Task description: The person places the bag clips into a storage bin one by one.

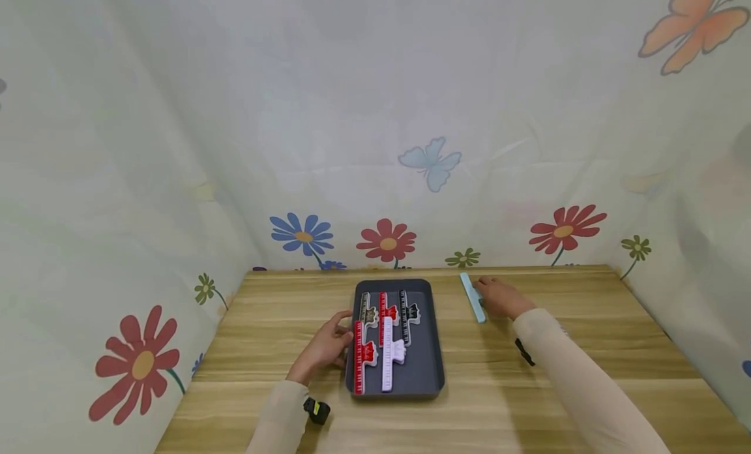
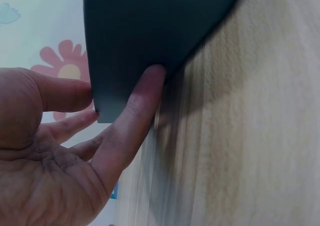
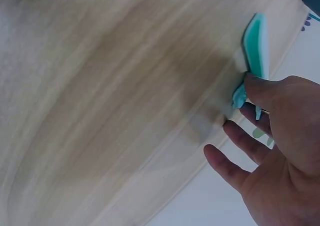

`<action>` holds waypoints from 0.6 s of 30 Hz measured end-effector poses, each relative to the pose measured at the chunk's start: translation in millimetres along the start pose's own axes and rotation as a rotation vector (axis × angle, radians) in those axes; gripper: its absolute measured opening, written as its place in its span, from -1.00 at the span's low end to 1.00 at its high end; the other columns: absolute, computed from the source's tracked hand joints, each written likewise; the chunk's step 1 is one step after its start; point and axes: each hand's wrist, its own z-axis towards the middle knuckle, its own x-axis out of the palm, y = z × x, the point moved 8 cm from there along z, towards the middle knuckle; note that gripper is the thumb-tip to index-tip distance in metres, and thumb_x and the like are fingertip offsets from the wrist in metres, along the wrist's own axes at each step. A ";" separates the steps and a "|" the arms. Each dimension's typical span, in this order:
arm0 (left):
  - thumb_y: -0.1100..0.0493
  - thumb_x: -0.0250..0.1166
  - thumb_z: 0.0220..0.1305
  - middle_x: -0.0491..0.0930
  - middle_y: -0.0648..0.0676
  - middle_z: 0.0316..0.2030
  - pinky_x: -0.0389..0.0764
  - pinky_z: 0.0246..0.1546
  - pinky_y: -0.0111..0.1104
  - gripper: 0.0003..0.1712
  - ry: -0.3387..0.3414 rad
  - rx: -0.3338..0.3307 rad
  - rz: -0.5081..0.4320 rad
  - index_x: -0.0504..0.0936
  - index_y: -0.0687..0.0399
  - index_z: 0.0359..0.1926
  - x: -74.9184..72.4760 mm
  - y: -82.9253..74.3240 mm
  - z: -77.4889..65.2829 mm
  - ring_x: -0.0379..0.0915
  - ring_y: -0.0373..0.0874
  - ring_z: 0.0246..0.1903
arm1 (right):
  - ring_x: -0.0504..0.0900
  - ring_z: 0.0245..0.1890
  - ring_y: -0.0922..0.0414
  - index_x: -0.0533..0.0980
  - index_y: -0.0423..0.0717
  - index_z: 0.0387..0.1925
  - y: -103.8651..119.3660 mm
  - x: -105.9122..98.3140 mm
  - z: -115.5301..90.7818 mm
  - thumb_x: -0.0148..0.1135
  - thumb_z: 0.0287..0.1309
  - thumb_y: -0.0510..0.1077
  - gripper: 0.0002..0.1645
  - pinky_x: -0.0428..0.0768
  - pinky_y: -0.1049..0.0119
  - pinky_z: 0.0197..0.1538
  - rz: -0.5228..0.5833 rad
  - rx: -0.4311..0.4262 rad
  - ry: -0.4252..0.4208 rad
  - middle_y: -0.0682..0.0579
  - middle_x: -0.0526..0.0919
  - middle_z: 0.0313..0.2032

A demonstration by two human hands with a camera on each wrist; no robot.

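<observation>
A dark grey tray (image 1: 427,376) holds several long clips with shaped handles. Among them are a red clip (image 1: 359,363), a white clip (image 1: 387,363) and a black clip (image 1: 405,323). My left hand (image 1: 327,343) rests against the tray's left side. In the left wrist view, its fairly straight fingers touch the tray's outer wall (image 2: 150,30), the thumb near the rim. Right of the tray, my right hand (image 1: 501,297) is at a light blue clip (image 1: 472,299) on the table. In the right wrist view, thumb and index finger pinch the clip's handle (image 3: 239,96); the other fingers are spread.
The wooden table (image 1: 281,297) meets a pale curtain (image 1: 352,115) printed with flowers and butterflies along its back and sides. A black wrist camera (image 1: 317,411) is strapped at the left wrist, another black device (image 1: 524,351) at the right.
</observation>
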 end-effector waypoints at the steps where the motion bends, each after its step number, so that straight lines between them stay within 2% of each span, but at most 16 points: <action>1: 0.26 0.00 0.48 0.44 0.42 0.14 0.74 -0.49 -0.14 -0.40 0.001 0.002 0.002 0.15 -0.02 0.48 0.2 0.2 -0.2 0.66 0.01 -0.31 | 0.45 0.19 -0.30 0.38 -0.36 0.23 -0.3 0.0 0.1 0.14 0.29 -0.31 -0.51 0.52 -0.16 0.21 -0.005 -0.001 -0.010 -0.33 0.44 0.19; 11: 0.25 -0.02 0.49 0.43 0.42 0.15 0.74 -0.49 -0.14 -0.41 0.002 0.008 0.008 0.14 -0.03 0.48 0.1 0.0 0.5 0.65 0.00 -0.31 | 0.51 0.10 -0.24 0.44 -0.33 0.13 -2.0 1.0 -1.6 0.14 0.30 -0.29 -0.62 0.60 -0.11 0.11 -0.062 -0.016 -0.091 -0.27 0.51 0.10; 18: 0.24 -0.01 0.50 0.43 0.42 0.16 0.75 -0.48 -0.14 -0.41 0.000 0.006 0.015 0.14 -0.04 0.48 0.0 0.7 0.7 0.64 0.01 -0.29 | 0.53 0.02 -0.22 0.46 -0.34 0.07 1.5 -1.1 -8.8 0.16 0.28 -0.29 -0.66 0.63 -0.10 0.03 -0.049 -0.029 -0.128 -0.26 0.51 0.03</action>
